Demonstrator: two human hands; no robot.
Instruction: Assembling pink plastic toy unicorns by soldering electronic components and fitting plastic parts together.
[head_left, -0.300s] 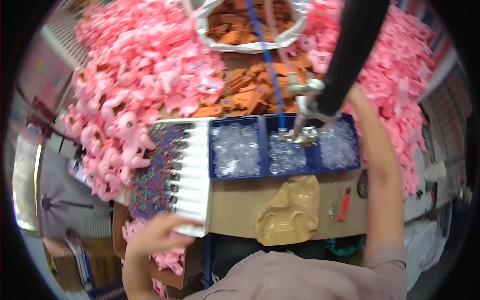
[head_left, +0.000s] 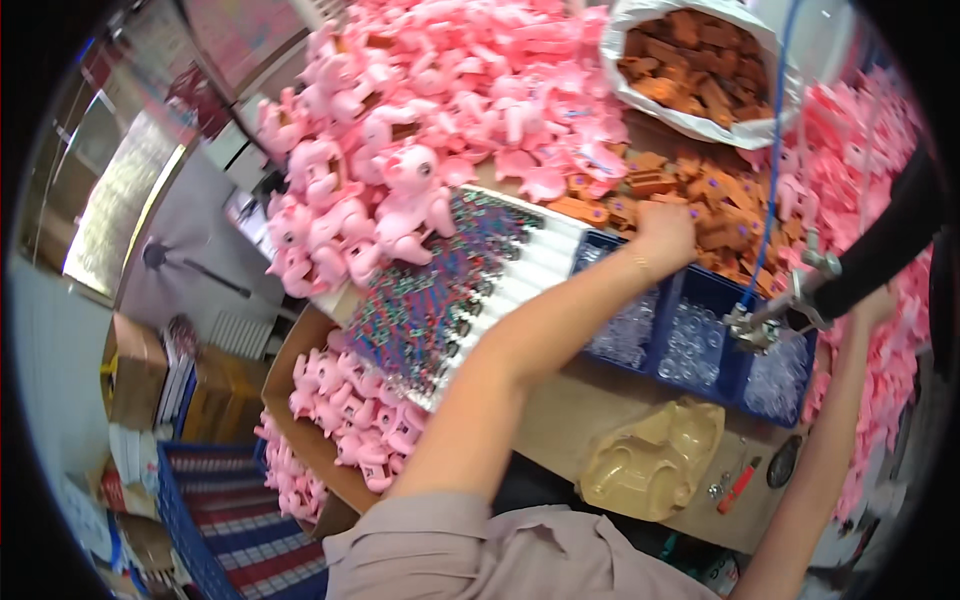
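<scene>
My left arm stretches across the table, and my left hand (head_left: 664, 232) is at the near edge of a heap of orange plastic pieces (head_left: 730, 215). Its fingers curl down; their tips and anything in them are hidden. On the far right, my right hand (head_left: 876, 304) is at the pink plastic parts (head_left: 905, 335). A black tool arm (head_left: 880, 250) stands close beside it, and its fingers are too indistinct to read. Below my left hand is a blue divided tray (head_left: 652, 345) of clear plastic pieces.
Pink animal figures (head_left: 410, 185) are heaped at the left, beside a white ribbed tray (head_left: 545, 245) of small coloured parts. A white sack (head_left: 690, 125) holds orange pieces. Nearer me lie a tan moulded tray (head_left: 640, 470) and a red cutter (head_left: 735, 488). A cardboard box (head_left: 285, 385) contains pink figures.
My left hand has gone from the near end of the white ribbed tray to the orange heap. My right hand stays at the right-hand pink parts. The view has swung left and tilted.
</scene>
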